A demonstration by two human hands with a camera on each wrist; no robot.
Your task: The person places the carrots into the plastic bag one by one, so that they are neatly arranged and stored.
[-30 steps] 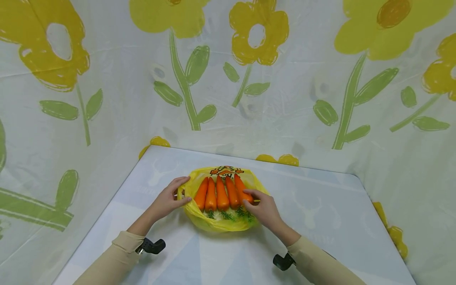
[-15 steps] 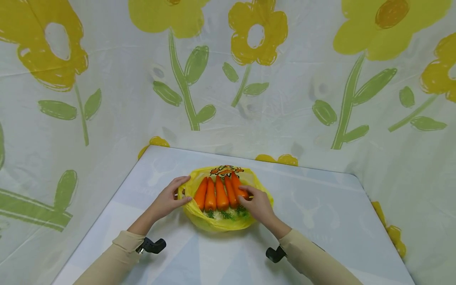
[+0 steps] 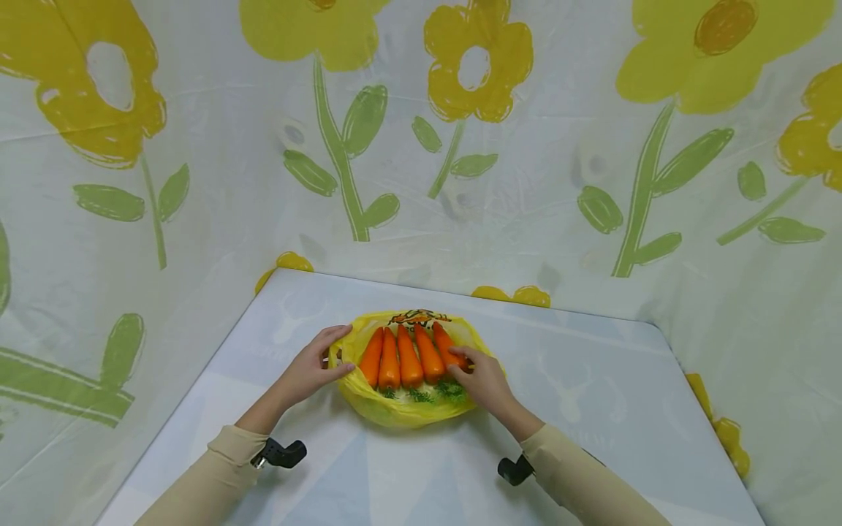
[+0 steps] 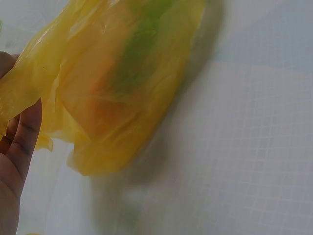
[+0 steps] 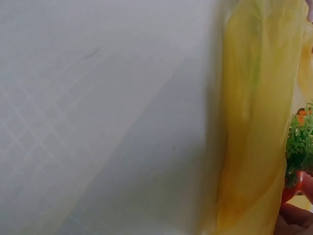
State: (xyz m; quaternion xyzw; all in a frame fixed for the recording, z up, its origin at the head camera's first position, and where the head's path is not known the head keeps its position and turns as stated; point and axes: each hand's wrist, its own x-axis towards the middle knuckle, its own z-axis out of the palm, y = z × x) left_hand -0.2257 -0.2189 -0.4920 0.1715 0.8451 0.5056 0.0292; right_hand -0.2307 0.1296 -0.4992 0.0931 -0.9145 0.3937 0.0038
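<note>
A yellow plastic bag (image 3: 408, 418) lies open on the table, with several orange carrots (image 3: 389, 361) side by side in its mouth, tips pointing away and green tops toward me. My left hand (image 3: 314, 371) grips the bag's left edge, fingers behind the film and thumb in front. In the left wrist view those fingers (image 4: 27, 129) stand against the crumpled yellow film. At the right end of the row, my right hand (image 3: 488, 383) pinches the outermost carrot (image 3: 447, 349) near its leafy end. The right wrist view shows its green top (image 5: 301, 144) just past the bag's side.
The pale blue and white table (image 3: 592, 409) extends around the bag. A curtain with yellow flowers (image 3: 473, 204) hangs behind the table and along its sides. Black wrist cameras (image 3: 283, 454) sit at both cuffs.
My right hand with the rightmost carrot shifted left, then slightly back right. That carrot now lies apart from its neighbour at the tip. The left hand stays on the bag's edge.
</note>
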